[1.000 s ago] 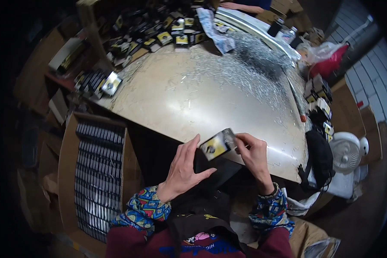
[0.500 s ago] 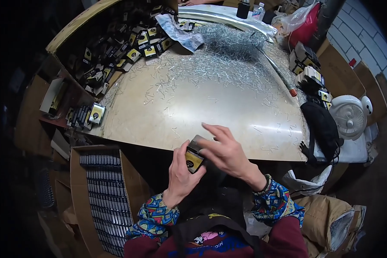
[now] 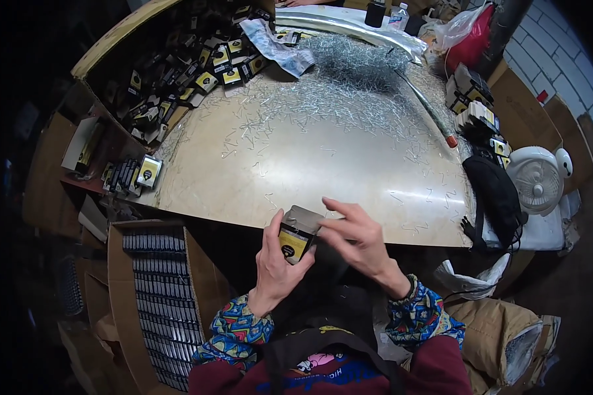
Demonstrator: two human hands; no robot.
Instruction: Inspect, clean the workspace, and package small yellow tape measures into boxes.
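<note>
My left hand [image 3: 277,270] is closed around a small black-and-yellow cardboard box [image 3: 295,243], held upright just off the table's near edge. The box's grey top flap [image 3: 304,218] stands raised, and a bit of thin metal shows by its mouth. Beside the flap is my right hand [image 3: 359,240], its fingers apart and nothing visible in them. Its fingertips reach the flap's right side; whether they touch it I cannot tell. Thin bent metal pins [image 3: 349,108] lie scattered over the pale tabletop [image 3: 296,171], thickening into a tangled heap [image 3: 356,62] at the back.
Many similar boxes [image 3: 206,82] fill a large carton at the back left; several more [image 3: 149,172] stand at the table's left edge. Below them is a carton packed with rows [image 3: 161,289]. At right are a rod [image 3: 431,115], a black bag [image 3: 491,197] and a white fan [image 3: 536,181].
My right hand has moved slightly right and down, off the front of the box. The raised flap now shows more fully. My left hand keeps its hold, turned a little.
</note>
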